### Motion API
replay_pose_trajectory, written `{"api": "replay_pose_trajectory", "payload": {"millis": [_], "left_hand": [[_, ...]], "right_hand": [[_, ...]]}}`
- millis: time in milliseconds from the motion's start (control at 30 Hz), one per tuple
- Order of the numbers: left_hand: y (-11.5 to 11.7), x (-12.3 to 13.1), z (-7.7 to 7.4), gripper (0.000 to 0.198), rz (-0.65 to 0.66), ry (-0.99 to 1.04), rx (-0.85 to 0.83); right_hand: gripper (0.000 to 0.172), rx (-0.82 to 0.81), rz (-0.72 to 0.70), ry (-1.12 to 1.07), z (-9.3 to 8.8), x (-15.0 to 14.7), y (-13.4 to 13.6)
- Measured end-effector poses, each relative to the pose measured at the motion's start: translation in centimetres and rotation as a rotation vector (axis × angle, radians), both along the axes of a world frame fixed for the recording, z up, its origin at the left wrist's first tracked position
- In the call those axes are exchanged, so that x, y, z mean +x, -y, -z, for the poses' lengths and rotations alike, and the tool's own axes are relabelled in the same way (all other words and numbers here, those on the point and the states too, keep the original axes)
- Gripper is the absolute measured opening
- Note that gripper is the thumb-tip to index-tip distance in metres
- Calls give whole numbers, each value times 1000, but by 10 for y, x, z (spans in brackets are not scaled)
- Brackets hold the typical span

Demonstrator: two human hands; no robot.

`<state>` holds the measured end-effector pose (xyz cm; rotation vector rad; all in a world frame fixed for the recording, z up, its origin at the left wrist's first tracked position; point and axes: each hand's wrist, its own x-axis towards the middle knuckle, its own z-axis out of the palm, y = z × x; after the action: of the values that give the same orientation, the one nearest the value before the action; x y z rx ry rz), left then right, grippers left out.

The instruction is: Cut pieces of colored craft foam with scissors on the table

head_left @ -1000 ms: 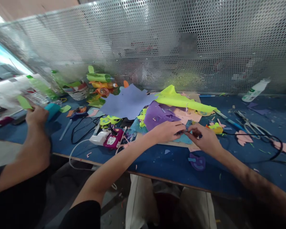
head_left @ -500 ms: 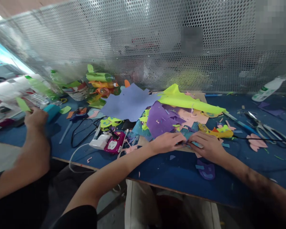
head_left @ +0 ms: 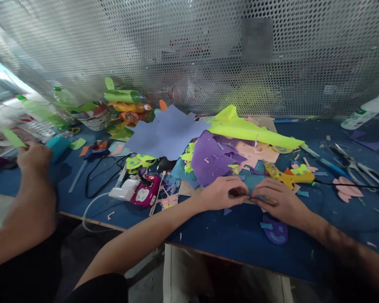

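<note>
Teal foam, a small flat scrap [head_left: 252, 198], is what both hands are pinching at, sitting lower centre of the frame on the blue worktop [head_left: 227, 235], right at the front edge of the paper pile. The left hand [head_left: 222, 192] is curling its fingers down onto the scrap's left end, the right hand [head_left: 276, 198] is pressing on the right end, fingertips nearly touching. Both are closing on it, though the hands are hiding most of it, so the exact grip is hard to make out.

Its long axis seems to be running left-right across the frame, roughly along the worktop edge; which end is the "front" can't be told.

Risks, as a guess: the piece is thin and could be tearing or creasing if the two hands are pulling apart. The yellow glue gun [head_left: 287, 175] is lying just above the right hand, and its black cord [head_left: 344, 184] is trailing right, so a sleeve snag could be dragging it. A co-worker's arm [head_left: 31, 185] is working at far left, well apart.
</note>
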<state>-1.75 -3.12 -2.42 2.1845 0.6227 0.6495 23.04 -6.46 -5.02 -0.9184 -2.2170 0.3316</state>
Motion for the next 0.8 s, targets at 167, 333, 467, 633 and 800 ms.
{"api": "replay_pose_trajectory", "payload": {"millis": [167,333,467,633,800], "left_hand": [[9,9,3,30,-96,67,-197],[12,9,2,30,-110,117,-111],[11,5,-4,31,-82,10,3],[12,5,-5,35,-47,-57,67],[9,7,-6,29,-84,35,12]], "right_hand": [[9,-57,47,-85,-2,-4,5],[9,-250,212,-294,-5,-8,7],[24,-549,230,-549,-5,-14,9],[25,-622,229,-554,-4,-15,10],[19,-507,191,-473,-6,-13,10]]}}
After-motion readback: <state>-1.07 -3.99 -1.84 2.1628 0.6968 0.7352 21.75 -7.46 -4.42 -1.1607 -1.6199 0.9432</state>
